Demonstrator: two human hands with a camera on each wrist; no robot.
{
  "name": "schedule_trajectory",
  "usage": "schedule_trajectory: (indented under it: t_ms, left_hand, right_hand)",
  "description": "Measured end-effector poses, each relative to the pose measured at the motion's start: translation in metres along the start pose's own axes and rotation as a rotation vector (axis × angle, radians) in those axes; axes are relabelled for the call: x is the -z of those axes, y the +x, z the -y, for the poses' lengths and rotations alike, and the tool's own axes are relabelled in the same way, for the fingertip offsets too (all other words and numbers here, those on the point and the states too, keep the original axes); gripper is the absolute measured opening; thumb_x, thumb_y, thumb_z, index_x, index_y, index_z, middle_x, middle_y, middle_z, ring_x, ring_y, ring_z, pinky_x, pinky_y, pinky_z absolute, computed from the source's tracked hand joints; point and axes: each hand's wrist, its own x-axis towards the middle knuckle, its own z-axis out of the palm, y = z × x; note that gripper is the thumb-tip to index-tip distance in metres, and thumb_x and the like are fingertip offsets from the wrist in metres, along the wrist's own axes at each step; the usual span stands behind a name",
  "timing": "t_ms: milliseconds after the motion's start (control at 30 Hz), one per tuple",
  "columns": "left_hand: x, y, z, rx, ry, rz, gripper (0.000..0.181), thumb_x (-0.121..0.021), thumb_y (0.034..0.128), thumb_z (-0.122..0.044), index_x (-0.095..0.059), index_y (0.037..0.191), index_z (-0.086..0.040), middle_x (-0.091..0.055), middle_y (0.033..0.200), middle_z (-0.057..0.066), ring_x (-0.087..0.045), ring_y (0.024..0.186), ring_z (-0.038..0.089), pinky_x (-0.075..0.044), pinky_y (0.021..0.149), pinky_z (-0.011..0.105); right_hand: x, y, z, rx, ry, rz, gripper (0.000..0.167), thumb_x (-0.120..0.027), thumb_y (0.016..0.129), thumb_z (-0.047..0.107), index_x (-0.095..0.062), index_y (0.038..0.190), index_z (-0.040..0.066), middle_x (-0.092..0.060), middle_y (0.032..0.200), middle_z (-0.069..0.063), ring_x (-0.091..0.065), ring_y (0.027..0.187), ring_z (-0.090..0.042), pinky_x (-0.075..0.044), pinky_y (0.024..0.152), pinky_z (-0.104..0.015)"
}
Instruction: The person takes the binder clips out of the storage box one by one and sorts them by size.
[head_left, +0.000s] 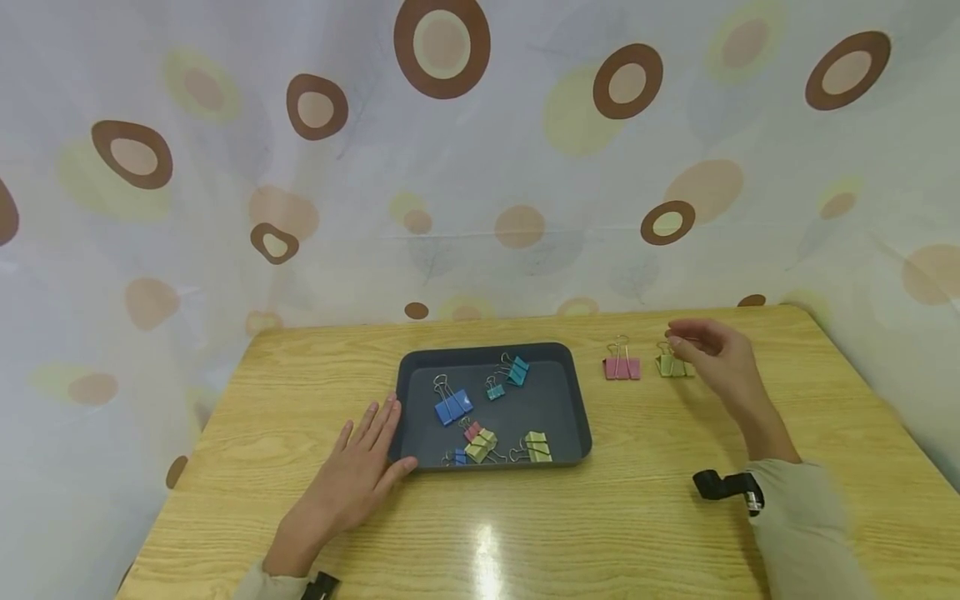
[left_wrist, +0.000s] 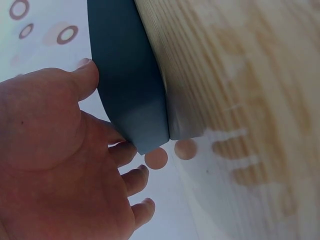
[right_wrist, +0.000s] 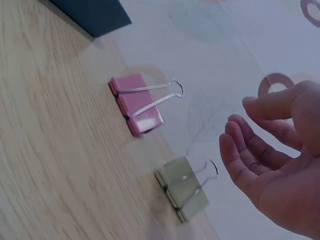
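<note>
My left hand [head_left: 352, 471] lies at the lower left corner of a dark grey tray [head_left: 495, 467], its fingers along the left side and its thumb at the near edge. In the left wrist view the fingers touch the tray wall [left_wrist: 130, 85]. My right hand [head_left: 720, 358] hovers by a green binder clip [right_wrist: 182, 187], its fingers loosely bent with nothing between them. In the right wrist view a gap shows between the fingertips and this clip. Left of it a pink binder clip [head_left: 622, 368] stands on the table, handles up.
Inside the tray lie a large blue clip [head_left: 453, 407], two teal clips [head_left: 517, 372], green clips [head_left: 537, 447], a small pink clip [head_left: 471, 431] and a small blue clip [head_left: 459, 457]. Behind the wooden table [head_left: 570, 533] hangs a patterned curtain [head_left: 480, 167].
</note>
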Motion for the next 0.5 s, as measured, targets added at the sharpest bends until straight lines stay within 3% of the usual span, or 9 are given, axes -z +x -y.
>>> schedule_trajectory:
  t_ms: [100, 300, 400, 500]
  left_hand:
    - [0.0, 0.0, 0.0, 0.002, -0.001, 0.002, 0.078, -0.045, 0.1086, -0.048, -0.017, 0.163, 0.0, -0.01, 0.171, 0.014, -0.015, 0.155, 0.039, -0.015, 0.121, 0.065]
    - [0.0, 0.0, 0.001, -0.008, 0.005, -0.01, 0.078, -0.046, 0.1084, -0.047, -0.017, 0.162, 0.001, -0.011, 0.17, 0.015, -0.016, 0.155, 0.04, -0.016, 0.12, 0.066]
    - [-0.001, 0.0, 0.002, -0.013, 0.011, -0.016, 0.078, -0.047, 0.1084, -0.047, -0.018, 0.162, 0.002, -0.012, 0.17, 0.016, -0.016, 0.155, 0.04, -0.017, 0.119, 0.066]
    - [-0.002, 0.0, 0.002, -0.015, 0.016, -0.017, 0.078, -0.046, 0.1084, -0.047, -0.017, 0.162, 0.002, -0.013, 0.17, 0.016, -0.016, 0.155, 0.04, -0.018, 0.119, 0.067]
  right_hand:
    - [-0.01, 0.001, 0.008, 0.046, 0.019, 0.005, 0.031, -0.065, 0.102, 0.011, -0.064, 0.128, -0.006, -0.072, 0.114, -0.004, -0.069, 0.101, -0.007, -0.054, 0.085, -0.016]
    - [-0.033, 0.0, 0.024, 0.093, 0.022, 0.063, 0.029, -0.065, 0.102, 0.011, -0.065, 0.127, -0.004, -0.069, 0.118, -0.016, -0.066, 0.104, -0.005, -0.051, 0.088, -0.015]
    - [-0.046, -0.001, 0.028, 0.111, 0.022, 0.109, 0.028, -0.067, 0.102, 0.01, -0.065, 0.126, -0.004, -0.068, 0.119, -0.018, -0.065, 0.106, -0.007, -0.049, 0.09, -0.014]
    - [-0.06, -0.001, 0.031, 0.116, 0.041, 0.161, 0.027, -0.068, 0.101, 0.01, -0.066, 0.125, -0.004, -0.068, 0.117, -0.017, -0.068, 0.103, -0.015, -0.054, 0.088, -0.02]
